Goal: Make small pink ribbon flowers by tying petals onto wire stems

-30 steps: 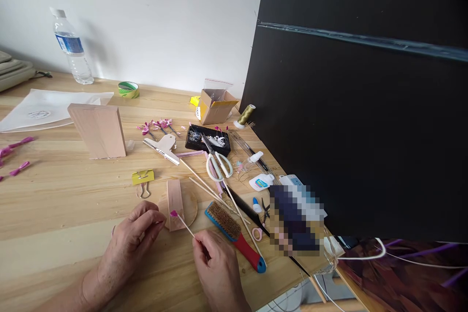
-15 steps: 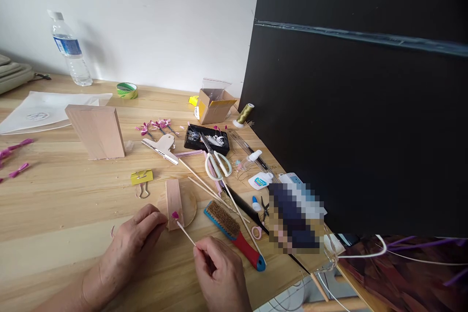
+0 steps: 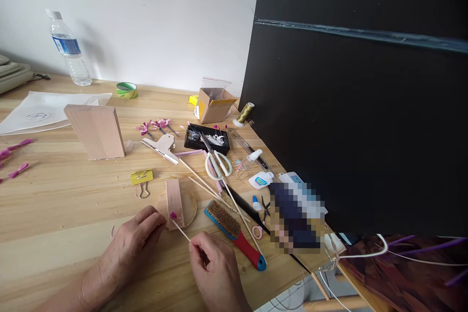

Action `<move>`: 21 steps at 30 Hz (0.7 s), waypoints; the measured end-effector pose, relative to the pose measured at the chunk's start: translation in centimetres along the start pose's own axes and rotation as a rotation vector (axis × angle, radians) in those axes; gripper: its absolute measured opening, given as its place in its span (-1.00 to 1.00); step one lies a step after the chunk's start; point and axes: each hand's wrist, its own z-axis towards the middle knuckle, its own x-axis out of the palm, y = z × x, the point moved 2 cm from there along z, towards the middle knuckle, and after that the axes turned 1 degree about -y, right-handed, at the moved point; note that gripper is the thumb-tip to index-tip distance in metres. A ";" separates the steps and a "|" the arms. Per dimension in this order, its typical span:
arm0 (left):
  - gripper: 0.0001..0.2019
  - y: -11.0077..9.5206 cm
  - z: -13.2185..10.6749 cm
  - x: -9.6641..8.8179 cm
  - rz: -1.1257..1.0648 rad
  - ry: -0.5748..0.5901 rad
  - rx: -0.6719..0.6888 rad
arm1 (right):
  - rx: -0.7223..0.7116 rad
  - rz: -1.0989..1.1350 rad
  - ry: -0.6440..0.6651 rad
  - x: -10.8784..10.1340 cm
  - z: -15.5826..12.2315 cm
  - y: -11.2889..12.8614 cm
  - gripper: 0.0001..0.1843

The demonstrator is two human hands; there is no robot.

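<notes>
Being pinched in the closed right hand (image 3: 215, 265), a thin stick (image 3: 181, 230) is being held over a wooden block (image 3: 174, 195), the pink scrap (image 3: 173, 215) at its tip seemingly unfinished, the left hand (image 3: 137, 239) half-curled, hold unclear, while apparently finished pink flowers (image 3: 159, 125) are being kept beyond.

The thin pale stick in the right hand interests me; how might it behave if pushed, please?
The thin pale stick is probably fairly stiff, since it runs straight out from the right hand without visible sag. Being so slender, it is likely light and could snap under a hard push.
</notes>
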 end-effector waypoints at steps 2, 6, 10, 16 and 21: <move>-0.75 0.0 -0.1 0.1 -0.006 0.003 -0.004 | 0.011 0.012 0.011 0.2 0.1 0.0 -0.75; -0.73 0.4 -0.5 0.4 -0.035 0.025 -0.041 | 0.024 0.011 -0.002 0.2 0.3 0.0 -0.75; -0.76 0.3 -0.6 0.1 -0.050 0.010 -0.044 | 0.034 -0.007 -0.034 0.1 0.4 -0.1 -0.73; -0.88 -1.0 0.4 -3.0 -0.157 -0.206 -0.015 | 0.052 -0.031 -0.060 0.0 0.4 -0.1 -0.72; -0.83 -1.0 1.0 -4.3 -0.553 -0.219 -0.338 | 0.049 -0.017 -0.048 0.4 0.2 0.2 -0.73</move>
